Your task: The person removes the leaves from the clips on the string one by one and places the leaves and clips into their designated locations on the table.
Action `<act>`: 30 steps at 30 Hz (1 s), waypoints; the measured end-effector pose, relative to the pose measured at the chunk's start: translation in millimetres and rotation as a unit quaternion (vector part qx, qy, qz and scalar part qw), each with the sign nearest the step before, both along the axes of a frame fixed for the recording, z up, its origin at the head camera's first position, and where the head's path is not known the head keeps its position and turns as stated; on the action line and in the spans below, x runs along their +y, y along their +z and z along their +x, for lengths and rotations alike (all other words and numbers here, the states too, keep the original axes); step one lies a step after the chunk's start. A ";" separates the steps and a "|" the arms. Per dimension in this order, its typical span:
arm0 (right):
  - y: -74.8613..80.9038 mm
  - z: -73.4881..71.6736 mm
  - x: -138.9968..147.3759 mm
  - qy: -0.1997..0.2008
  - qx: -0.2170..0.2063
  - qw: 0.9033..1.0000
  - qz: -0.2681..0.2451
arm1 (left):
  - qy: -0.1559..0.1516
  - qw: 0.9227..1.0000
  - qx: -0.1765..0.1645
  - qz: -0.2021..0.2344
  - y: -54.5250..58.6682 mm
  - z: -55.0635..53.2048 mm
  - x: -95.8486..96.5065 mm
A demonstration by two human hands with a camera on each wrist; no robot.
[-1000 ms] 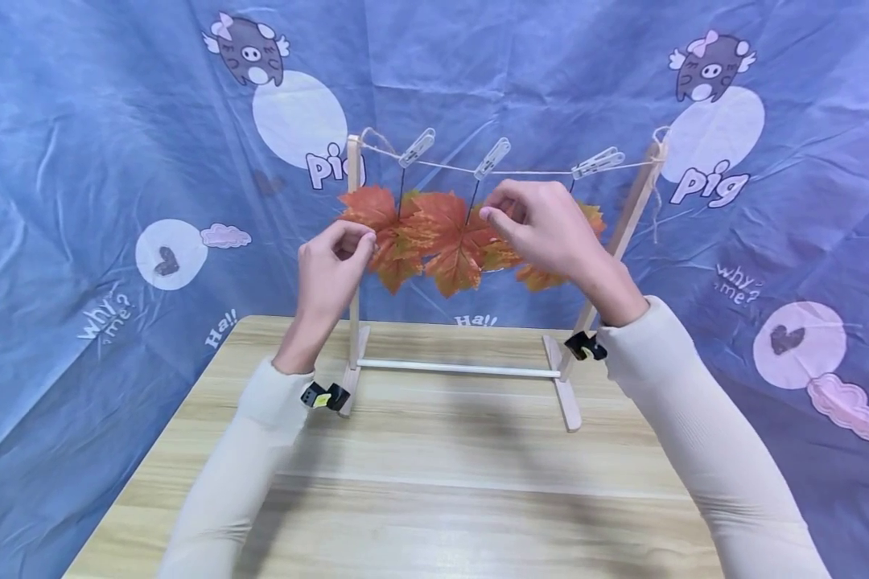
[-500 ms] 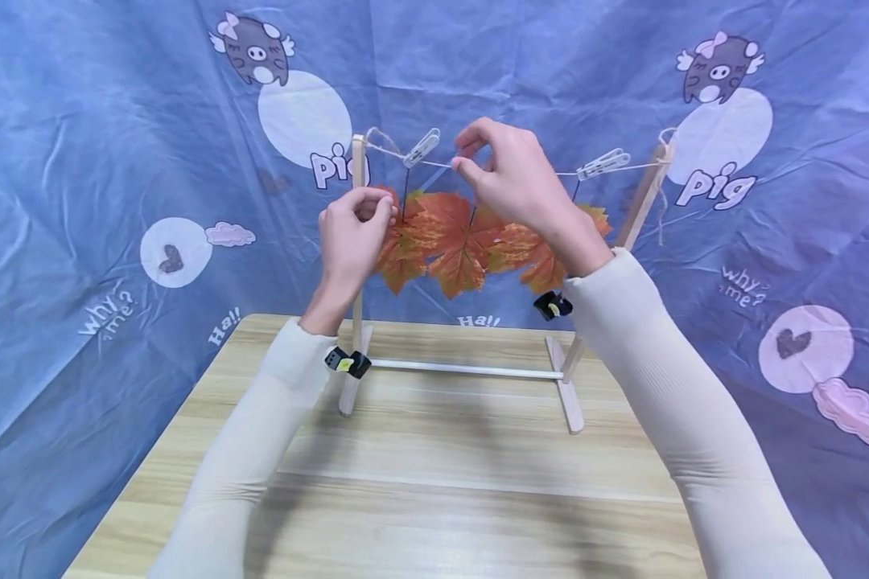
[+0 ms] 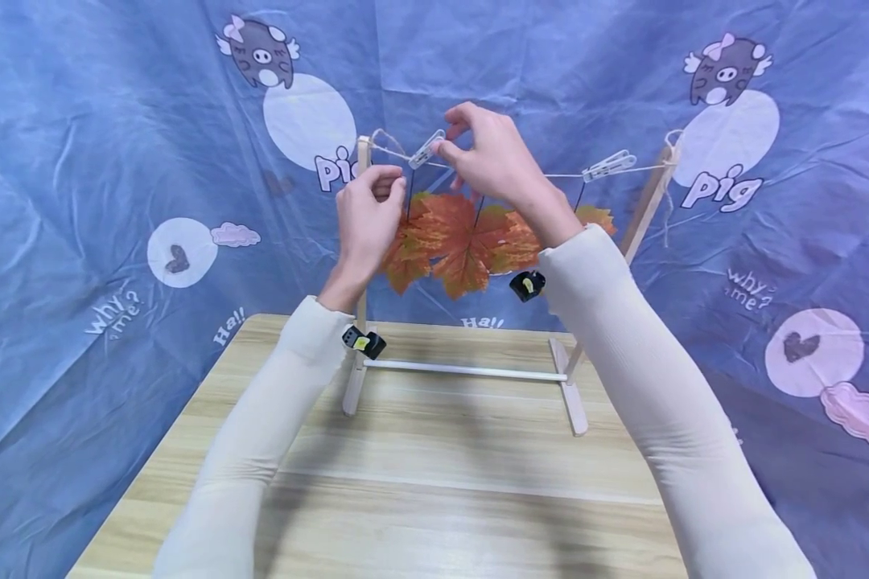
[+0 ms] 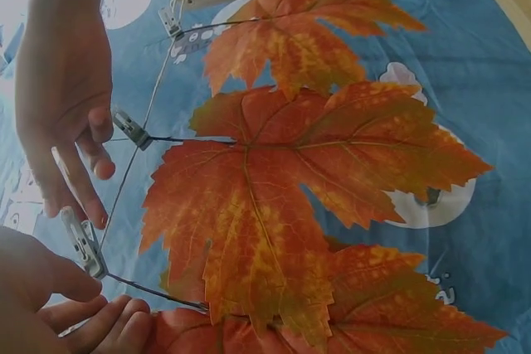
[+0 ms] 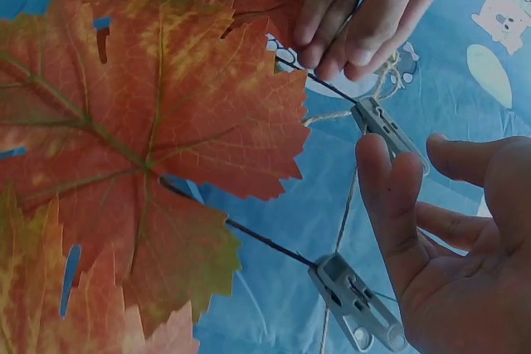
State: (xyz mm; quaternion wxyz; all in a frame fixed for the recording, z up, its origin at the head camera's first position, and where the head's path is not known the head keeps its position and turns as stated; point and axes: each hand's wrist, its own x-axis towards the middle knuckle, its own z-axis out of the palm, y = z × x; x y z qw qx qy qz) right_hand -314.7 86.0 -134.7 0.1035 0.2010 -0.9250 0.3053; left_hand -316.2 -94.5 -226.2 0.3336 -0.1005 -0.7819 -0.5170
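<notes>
Three orange maple leaves hang by dark stems from clothespins on a string. My right hand (image 3: 496, 157) is at the left clothespin (image 3: 426, 149); in the right wrist view its thumb and fingers (image 5: 390, 196) stand apart on either side of that clothespin's handle end. Beside the left leaf's stem (image 4: 158, 292) is my left hand (image 3: 368, 217), fingers bent, thumb and fingertips close to the stem; no grip on it shows. The middle clothespin (image 5: 357, 304) grips its own leaf's stem and is hidden by my right hand in the head view. The right clothespin (image 3: 610, 165) holds the right leaf.
The string (image 3: 561, 174) runs between the left post (image 3: 363, 310) and right post (image 3: 648, 213) of a wooden stand. A white rod (image 3: 463, 370) joins the posts low down. The stand is on a wooden table (image 3: 434, 515) before a blue printed cloth (image 3: 145, 129).
My right hand has risen and moved left, from in front of the leaves, past the middle clothespin, to the left one. My left hand has risen and shifted right toward the left stem.
</notes>
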 end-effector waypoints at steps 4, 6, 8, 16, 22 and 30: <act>-0.2 -3.4 -3.3 0.001 -0.018 1.000 -0.009 | -0.005 1.000 -0.007 -0.003 3.2 -3.1 4.1; -0.3 -5.1 -5.1 -0.001 -0.022 1.000 -0.011 | -0.008 1.000 -0.008 -0.004 4.3 -4.7 5.8; -0.8 -6.7 -6.9 -0.001 -0.026 1.000 -0.012 | -0.012 1.000 -0.010 -0.001 4.8 -6.5 7.2; -4.4 -9.2 -10.5 0.007 -0.016 0.999 -0.047 | -0.012 1.000 -0.017 0.015 2.2 -11.6 8.8; -5.1 -9.8 -10.7 -0.005 -0.007 0.998 -0.066 | -0.012 1.000 -0.009 0.017 0.5 -12.3 8.7; -5.4 -8.2 -12.4 -0.025 0.029 0.996 -0.082 | -0.011 1.000 0.004 0.016 -0.9 -12.3 7.6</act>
